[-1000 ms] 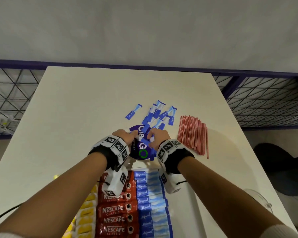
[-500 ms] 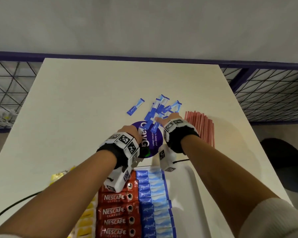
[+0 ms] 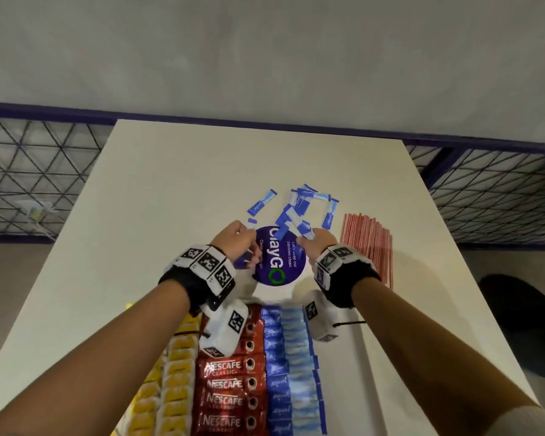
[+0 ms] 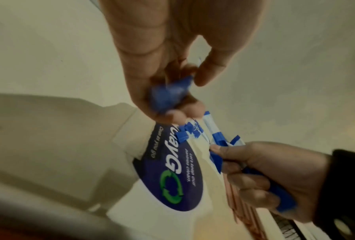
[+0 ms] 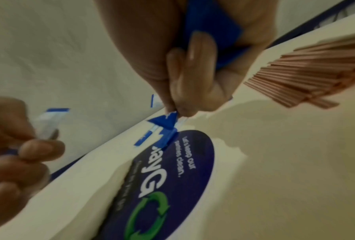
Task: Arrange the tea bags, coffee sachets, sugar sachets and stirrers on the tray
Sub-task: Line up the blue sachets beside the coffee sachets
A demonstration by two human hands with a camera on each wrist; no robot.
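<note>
Nearest, at 6 o'clock in the head view, the tray [image 3: 356, 350] already carries columns of yellow tea bags [image 3: 173, 372], red coffee sachets [image 3: 227, 385] and blue sugar sachets [image 3: 290, 366], all lying crosswise. Beyond its far edge, both hands work over the round sticker [image 3: 280, 262]. The left hand [image 3: 233, 240], at about 11 o'clock, pinches a few blue sachets in curled fingers. The right hand [image 3: 315, 243], at about 1 o'clock, clutches a bundle of sachets and nips another at its fingertips. Farther out at 12 o'clock lies the loose pile [image 3: 302, 209], its sachets pointing every way, touching the right hand, which is nearer. Stirrers [image 3: 367, 243] lie at 2 o'clock, long axis running near to far, probably next for the right hand.
</note>
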